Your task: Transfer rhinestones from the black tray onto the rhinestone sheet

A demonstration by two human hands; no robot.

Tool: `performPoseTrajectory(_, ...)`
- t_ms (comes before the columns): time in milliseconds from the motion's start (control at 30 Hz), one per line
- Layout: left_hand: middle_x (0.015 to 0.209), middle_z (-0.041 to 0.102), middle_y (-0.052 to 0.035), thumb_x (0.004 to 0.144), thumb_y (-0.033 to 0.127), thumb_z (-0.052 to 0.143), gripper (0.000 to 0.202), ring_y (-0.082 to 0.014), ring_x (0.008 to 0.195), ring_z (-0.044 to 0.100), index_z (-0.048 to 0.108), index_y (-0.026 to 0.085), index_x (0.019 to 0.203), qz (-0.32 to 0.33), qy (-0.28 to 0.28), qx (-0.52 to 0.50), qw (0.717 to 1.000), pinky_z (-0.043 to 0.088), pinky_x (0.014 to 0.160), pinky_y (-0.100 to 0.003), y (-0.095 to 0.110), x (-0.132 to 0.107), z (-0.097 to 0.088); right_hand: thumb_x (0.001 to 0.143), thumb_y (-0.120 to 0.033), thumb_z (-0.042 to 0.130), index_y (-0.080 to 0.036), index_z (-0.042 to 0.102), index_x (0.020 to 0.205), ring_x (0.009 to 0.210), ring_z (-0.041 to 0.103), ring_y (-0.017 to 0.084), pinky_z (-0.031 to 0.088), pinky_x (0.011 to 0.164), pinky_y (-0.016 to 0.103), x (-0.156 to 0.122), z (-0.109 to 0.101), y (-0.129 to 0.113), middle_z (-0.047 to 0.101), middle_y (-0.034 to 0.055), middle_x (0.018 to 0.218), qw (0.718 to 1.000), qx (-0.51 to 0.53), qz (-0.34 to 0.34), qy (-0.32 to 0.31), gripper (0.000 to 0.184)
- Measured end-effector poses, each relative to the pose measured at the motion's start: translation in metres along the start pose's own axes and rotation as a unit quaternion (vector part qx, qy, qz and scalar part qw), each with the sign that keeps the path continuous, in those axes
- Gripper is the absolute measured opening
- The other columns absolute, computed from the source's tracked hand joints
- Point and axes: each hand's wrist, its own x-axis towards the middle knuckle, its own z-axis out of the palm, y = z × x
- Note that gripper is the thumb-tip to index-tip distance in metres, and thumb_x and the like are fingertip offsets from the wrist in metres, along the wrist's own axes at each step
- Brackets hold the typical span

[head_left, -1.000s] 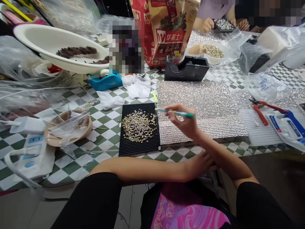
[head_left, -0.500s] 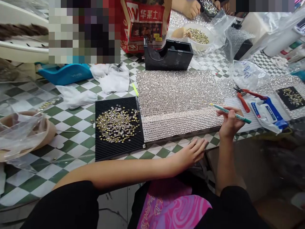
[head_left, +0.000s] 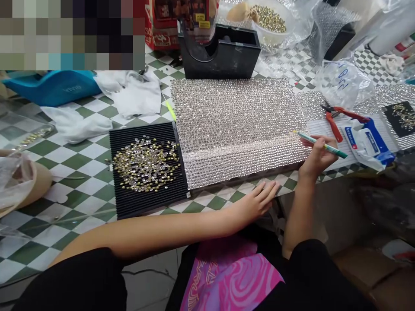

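Observation:
My right hand (head_left: 319,157) is closed around a green-and-white pen (head_left: 324,147) with a yellow tip. The tip is over the right part of a sheet covered in rows of clear rhinestones (head_left: 240,116); contact with the stones cannot be made out. My left hand (head_left: 256,201) rests on the table's front edge just below the sheet, fingers stretched out and holding nothing. To the left of the sheet lies a ridged black tray (head_left: 145,207) with loose clear and gold-backed rhinestones (head_left: 145,164) heaped in its middle.
Behind the sheet stands a black tape dispenser (head_left: 220,56). Red-handled pliers (head_left: 333,123) and a blue-and-white packet (head_left: 369,142) lie at the right. White cloths (head_left: 129,93), a blue holder (head_left: 55,88) and a beige bowl (head_left: 39,185) are leftward. A bowl of stones (head_left: 270,19) sits behind.
The camera view has tilted down and shifted, so the table things sit higher in the picture. The pen tip has moved slightly over the sheet's right part. My left hand stays at the table edge.

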Motion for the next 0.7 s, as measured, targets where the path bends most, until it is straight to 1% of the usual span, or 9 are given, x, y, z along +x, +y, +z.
performPoseTrajectory(233, 0.151, 0.050, -0.0078, 0.098, 0.022, 0.038, 0.041, -0.0202, 0.136, 0.053, 0.063, 0.021, 0.130, -0.003, -0.001, -0.009, 1.000, 0.044, 0.114, -0.035, -0.001, 0.002, -0.002, 0.086, -0.045, 0.055, -0.015, 0.058, 0.082, 0.061, 0.065, 0.013, 0.056, 0.058, 0.030, 0.000, 0.002, 0.005, 0.060, 0.0007, 0.076, 1.000, 0.002, 0.008, -0.012, 0.030)
performPoseTrajectory(400, 0.153, 0.047, -0.0080, 0.099, 0.021, 0.035, 0.044, -0.0200, 0.139, 0.050, 0.059, 0.019, 0.135, 0.006, -0.022, -0.004, 1.000, 0.044, 0.116, -0.034, -0.002, 0.003, -0.006, 0.088, -0.042, 0.055, -0.015, 0.057, 0.081, 0.062, 0.064, 0.012, 0.057, 0.060, 0.031, 0.001, 0.003, 0.007, 0.058, 0.0022, 0.080, 1.000, 0.007, 0.002, -0.021, 0.028)
performPoseTrajectory(567, 0.154, 0.047, -0.0056, 0.099, 0.020, 0.033, 0.044, -0.0191, 0.141, 0.048, 0.060, 0.022, 0.134, 0.007, -0.037, 0.005, 0.999, 0.045, 0.117, -0.033, -0.003, 0.004, -0.010, 0.089, -0.043, 0.053, -0.015, 0.056, 0.083, 0.062, 0.064, 0.011, 0.057, 0.061, 0.030, 0.000, 0.004, 0.004, 0.057, 0.0007, 0.080, 1.000, 0.015, -0.009, -0.018, 0.028)
performPoseTrajectory(700, 0.154, 0.046, -0.0070, 0.099, 0.020, 0.034, 0.043, -0.0200, 0.141, 0.048, 0.061, 0.022, 0.133, 0.017, -0.047, 0.005, 0.999, 0.045, 0.117, -0.034, -0.004, 0.003, -0.011, 0.089, -0.042, 0.054, -0.016, 0.054, 0.082, 0.060, 0.064, 0.012, 0.055, 0.059, 0.028, -0.001, 0.005, 0.004, 0.057, -0.0006, 0.077, 1.000, 0.020, -0.013, -0.016, 0.026)
